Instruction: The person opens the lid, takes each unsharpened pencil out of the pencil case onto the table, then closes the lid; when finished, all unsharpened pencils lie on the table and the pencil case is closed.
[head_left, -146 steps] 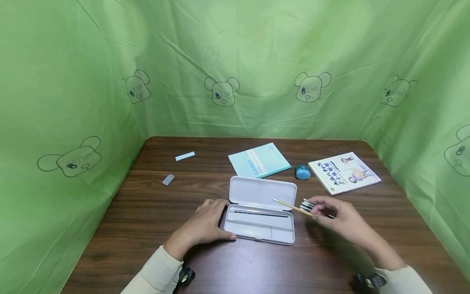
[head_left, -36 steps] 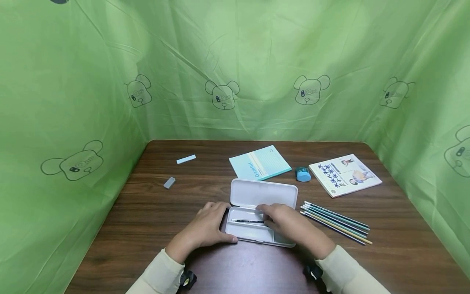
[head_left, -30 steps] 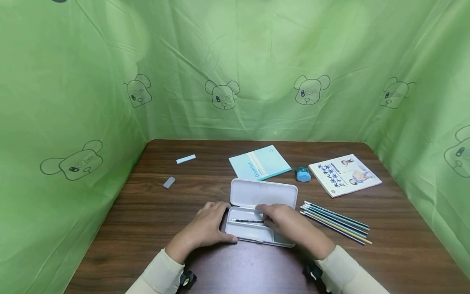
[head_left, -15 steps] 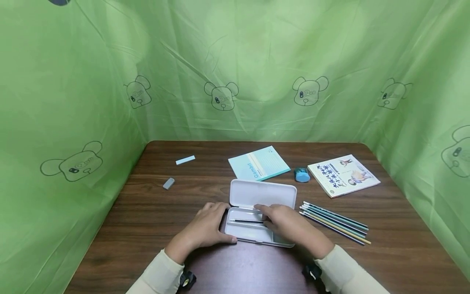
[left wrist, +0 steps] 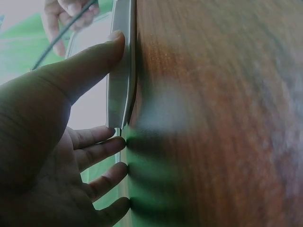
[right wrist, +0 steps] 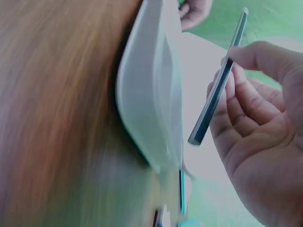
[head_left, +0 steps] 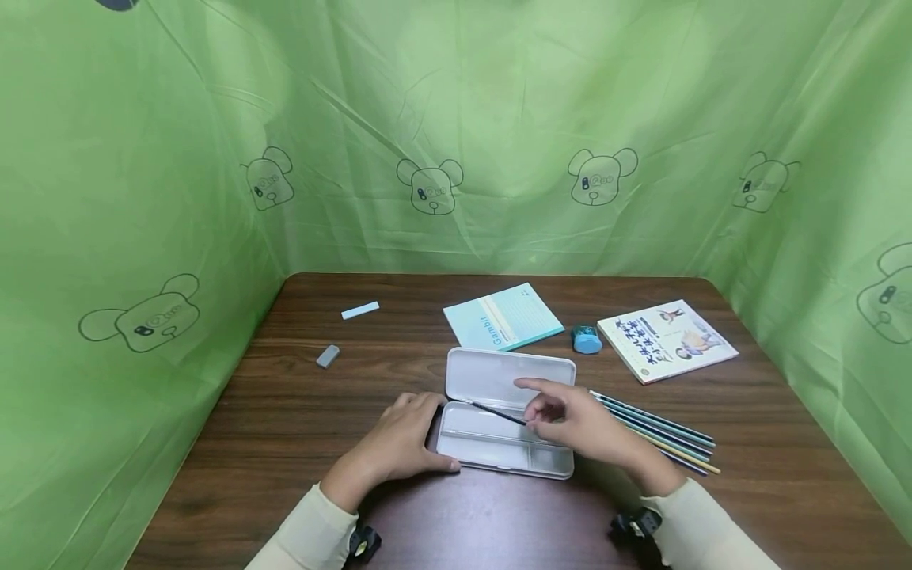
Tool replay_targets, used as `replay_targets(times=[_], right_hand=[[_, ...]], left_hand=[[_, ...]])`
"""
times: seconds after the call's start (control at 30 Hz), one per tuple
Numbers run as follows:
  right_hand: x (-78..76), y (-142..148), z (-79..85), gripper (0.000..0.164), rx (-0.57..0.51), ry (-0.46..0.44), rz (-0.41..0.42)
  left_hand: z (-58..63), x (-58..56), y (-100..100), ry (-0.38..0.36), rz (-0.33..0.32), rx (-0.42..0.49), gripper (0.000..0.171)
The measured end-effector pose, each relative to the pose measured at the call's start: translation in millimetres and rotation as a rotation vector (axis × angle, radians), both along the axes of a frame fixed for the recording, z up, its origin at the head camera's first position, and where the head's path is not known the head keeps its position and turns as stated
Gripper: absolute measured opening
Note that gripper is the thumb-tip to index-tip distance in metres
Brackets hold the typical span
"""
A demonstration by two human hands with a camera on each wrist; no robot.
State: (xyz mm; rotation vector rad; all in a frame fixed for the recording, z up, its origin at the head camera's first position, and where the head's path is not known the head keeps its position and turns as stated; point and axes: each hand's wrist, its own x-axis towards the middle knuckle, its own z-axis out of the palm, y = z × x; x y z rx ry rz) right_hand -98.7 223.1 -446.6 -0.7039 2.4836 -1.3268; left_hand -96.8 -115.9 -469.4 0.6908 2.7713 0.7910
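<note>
A white pencil case [head_left: 492, 454] lies with its lid raised, its long tray and small right compartment exposed. My left hand [head_left: 395, 435] holds its left end, thumb against the front wall and fingers around the end towards the back. Over the tray, my right hand [head_left: 580, 419] pinches a dark pencil [head_left: 499, 413] between thumb and fingers, index finger extended in the head view. The pencil [right wrist: 218, 87] slants across the right wrist view, clear of the case wall. Several pencils [head_left: 659, 427] lie in a bundle on the table, partly hidden behind the right hand.
Behind the case are a light-blue notebook [head_left: 502, 317], a blue pencil sharpener [head_left: 587, 340] and a white book [head_left: 667, 342]. A grey eraser [head_left: 328, 356] and a pale-blue strip [head_left: 359, 310] lie at the left. Green curtains [head_left: 499, 119] surround the table.
Several pencils have been set down right of the case. My right hand, earlier inside the tray, has risen and moved right with the dark pencil. The left hand stays put.
</note>
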Motion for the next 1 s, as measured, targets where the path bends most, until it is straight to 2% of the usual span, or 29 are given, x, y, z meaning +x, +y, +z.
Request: replay_targets(times=[0.17, 0.37, 0.47, 0.57, 0.77, 1.0], right_hand=[[11.4, 41, 1.6, 0.065, -0.063, -0.036, -0.057], [36.6, 98, -2.6, 0.065, -0.094, 0.026, -0.114], [49.7, 124, -7.4, 0.063, -0.05, 0.035, -0.164], [61.4, 143, -14.2, 0.063, 0.042, 0.054, -0.228], [77.5, 163, -26.7, 0.063, 0.209, 0.155, -0.295], [83.9, 170, -30.7, 0.066, 0.233, 0.152, -0.317]], left_hand=[[-0.7, -0.2, 1, -0.001, -0.005, -0.003, 0.09], [-1.9, -1.8, 1, -0.009, -0.002, -0.003, 0.091], [-2.5, -2.0, 1, -0.005, 0.001, -0.005, 0.093], [-2.4, -1.7, 0, -0.005, 0.002, -0.01, 0.094], [-1.4, -1.8, -1, -0.009, 0.006, -0.009, 0.095], [-2.2, -2.7, 1, -0.004, -0.001, -0.017, 0.095]])
